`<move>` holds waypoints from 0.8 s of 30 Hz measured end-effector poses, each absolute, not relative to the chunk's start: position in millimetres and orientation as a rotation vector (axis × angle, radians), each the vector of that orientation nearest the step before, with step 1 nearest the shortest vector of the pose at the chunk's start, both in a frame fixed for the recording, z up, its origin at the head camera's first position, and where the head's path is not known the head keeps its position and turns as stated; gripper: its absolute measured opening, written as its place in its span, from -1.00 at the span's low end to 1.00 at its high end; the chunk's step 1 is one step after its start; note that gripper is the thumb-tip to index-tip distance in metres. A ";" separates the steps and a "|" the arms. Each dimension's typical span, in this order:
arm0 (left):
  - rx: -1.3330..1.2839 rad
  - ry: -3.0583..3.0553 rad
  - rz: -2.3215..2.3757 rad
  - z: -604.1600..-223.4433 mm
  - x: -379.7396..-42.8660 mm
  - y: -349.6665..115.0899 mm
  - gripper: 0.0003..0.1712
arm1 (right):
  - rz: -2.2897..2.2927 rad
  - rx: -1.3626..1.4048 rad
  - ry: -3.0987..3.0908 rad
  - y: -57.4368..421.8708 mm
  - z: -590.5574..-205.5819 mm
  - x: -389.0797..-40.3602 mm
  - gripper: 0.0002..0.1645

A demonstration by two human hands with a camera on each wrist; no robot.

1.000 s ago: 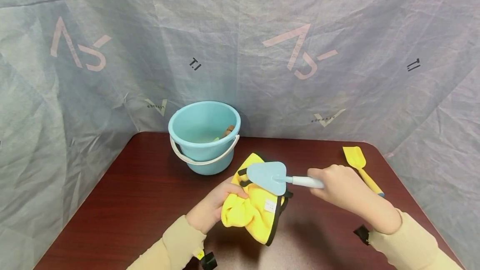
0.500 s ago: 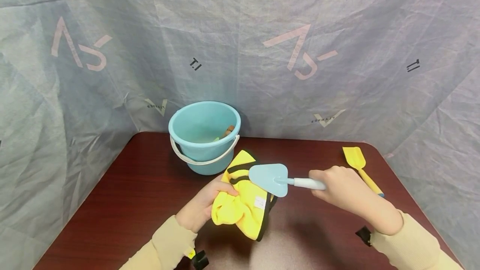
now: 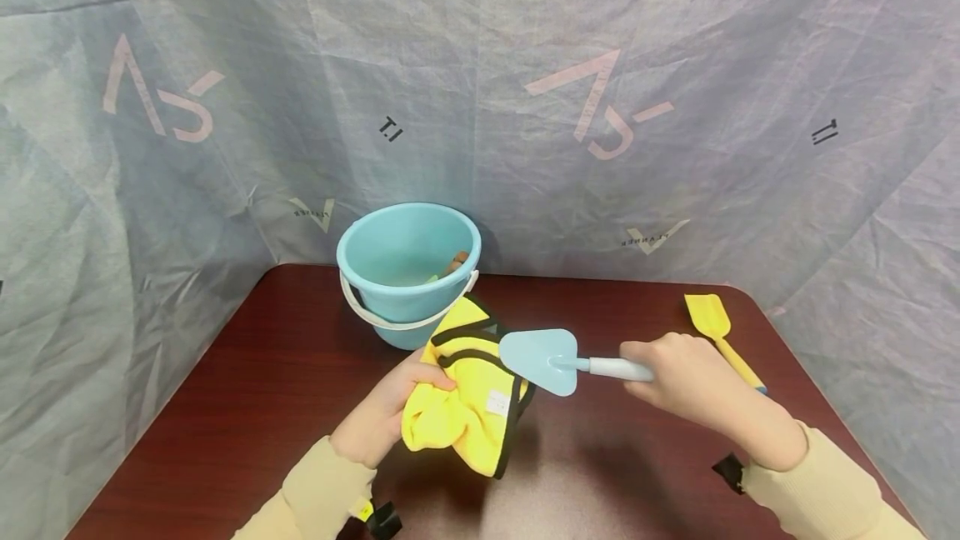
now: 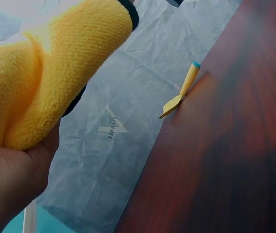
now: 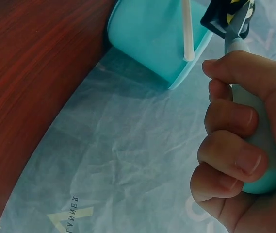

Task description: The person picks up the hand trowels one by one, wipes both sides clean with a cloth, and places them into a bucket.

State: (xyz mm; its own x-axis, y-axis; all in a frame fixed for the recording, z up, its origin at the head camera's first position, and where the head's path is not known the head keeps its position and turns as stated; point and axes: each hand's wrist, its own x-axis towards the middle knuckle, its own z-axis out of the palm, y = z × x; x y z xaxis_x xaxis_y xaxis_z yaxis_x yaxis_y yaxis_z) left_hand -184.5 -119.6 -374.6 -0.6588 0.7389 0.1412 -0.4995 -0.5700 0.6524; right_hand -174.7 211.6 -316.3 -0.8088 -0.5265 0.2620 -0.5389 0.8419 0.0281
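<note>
the blue trowel was gripped above the table in the right hand, fingers curled; the yellow cloth was pinched in the left hand; wiping seemed unfinished, the yellow scoop untouched

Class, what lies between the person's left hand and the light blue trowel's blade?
The black-edged yellow cloth, gripped by the left hand, as the head view shows.

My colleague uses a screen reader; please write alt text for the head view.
A left hand grips a fuzzy yellow cloth with black trim; a right hand holds a white-handled, pale blue trowel close to it. Behind, a light blue plastic bucket stands on a reddish-brown table; a yellow shovel lies at right.
</note>
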 end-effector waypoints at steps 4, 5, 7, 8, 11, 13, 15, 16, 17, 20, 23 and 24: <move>0.545 0.721 2.238 -374.6 -183.2 -125.6 -0.51 | 0.066 0.824 -2.757 211.7 -316.1 -174.8 -0.67; 0.549 0.714 2.237 -374.7 -182.6 -127.3 -0.50 | 0.068 0.828 -2.757 211.5 -315.9 -174.7 -0.67; 0.558 0.707 2.229 -374.8 -181.4 -130.4 -0.50 | 0.071 0.830 -2.760 210.9 -316.3 -174.7 -0.67; 0.561 0.708 2.226 -374.8 -180.6 -131.8 -0.50 | 0.074 0.834 -2.764 210.7 -316.3 -174.4 -0.67; 0.575 0.715 2.216 -375.2 -179.0 -135.1 -0.51 | 0.081 0.842 -2.773 210.2 -316.8 -174.0 -0.68; 0.584 0.726 2.222 -375.0 -178.1 -136.9 -0.51 | 0.085 0.844 -2.774 209.9 -317.6 -173.9 -0.68; 0.593 0.726 2.223 -374.6 -177.4 -138.8 -0.51 | 0.083 0.847 -2.769 209.5 -318.2 -173.9 -0.68; 0.598 0.725 2.222 -374.4 -177.2 -140.0 -0.52 | 0.080 0.849 -2.766 209.4 -318.5 -174.0 -0.68; 0.597 0.715 2.219 -374.2 -177.3 -141.4 -0.51 | 0.078 0.849 -2.764 209.2 -318.9 -174.0 -0.68; 0.585 0.724 2.220 -374.9 -177.4 -145.7 -0.51 | 0.074 0.851 -2.759 209.1 -319.1 -173.7 -0.68; 0.585 0.719 2.226 -374.6 -177.0 -150.3 -0.51 | 0.074 0.848 -2.760 209.3 -318.8 -173.3 -0.68; 0.593 0.728 2.233 -374.3 -176.6 -151.7 -0.52 | 0.074 0.848 -2.761 209.4 -318.6 -173.2 -0.68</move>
State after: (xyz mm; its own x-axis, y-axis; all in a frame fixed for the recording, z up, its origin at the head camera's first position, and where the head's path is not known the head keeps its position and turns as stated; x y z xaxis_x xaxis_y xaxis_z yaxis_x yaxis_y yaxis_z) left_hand -176.6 -151.7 -374.3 -0.6476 0.7359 0.1977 -0.4780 -0.5943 0.6468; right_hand -173.2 209.4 -318.6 -0.7988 -0.5455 0.2536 -0.5583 0.8293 0.0251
